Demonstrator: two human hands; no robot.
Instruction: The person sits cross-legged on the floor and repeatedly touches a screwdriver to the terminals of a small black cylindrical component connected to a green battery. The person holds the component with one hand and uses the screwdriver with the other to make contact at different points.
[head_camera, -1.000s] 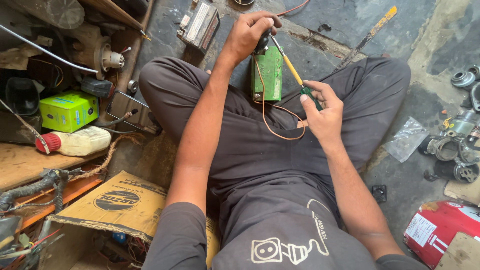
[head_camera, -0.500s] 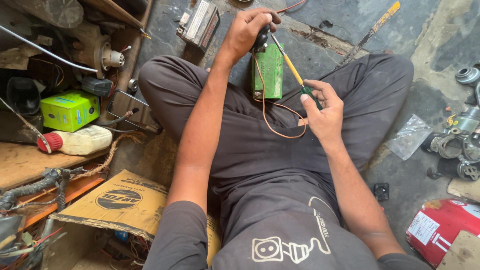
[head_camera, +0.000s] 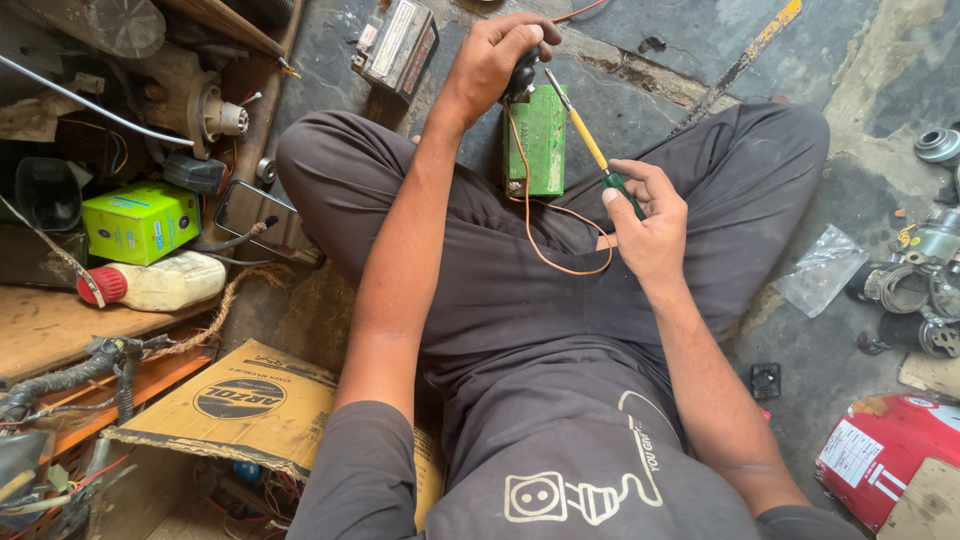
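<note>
I sit cross-legged on the floor with a green box-shaped battery (head_camera: 541, 140) standing between my legs. My left hand (head_camera: 497, 55) is closed around a small black part (head_camera: 521, 76) at the battery's top end. My right hand (head_camera: 643, 220) grips a screwdriver (head_camera: 591, 150) with a yellow shaft and green handle; its tip points at the black part. An orange wire (head_camera: 556, 258) loops from the black part down over my lap toward my right hand.
A second battery (head_camera: 397, 45) lies at the top. At left are a green carton (head_camera: 140, 222), a white bottle with a red cap (head_camera: 150, 283), a phone (head_camera: 262, 217) and a cardboard box (head_camera: 240, 400). Metal parts (head_camera: 915, 290) and a red can (head_camera: 890, 455) sit at right.
The view has shifted slightly. Both hands hold the same things in nearly the same pose.
</note>
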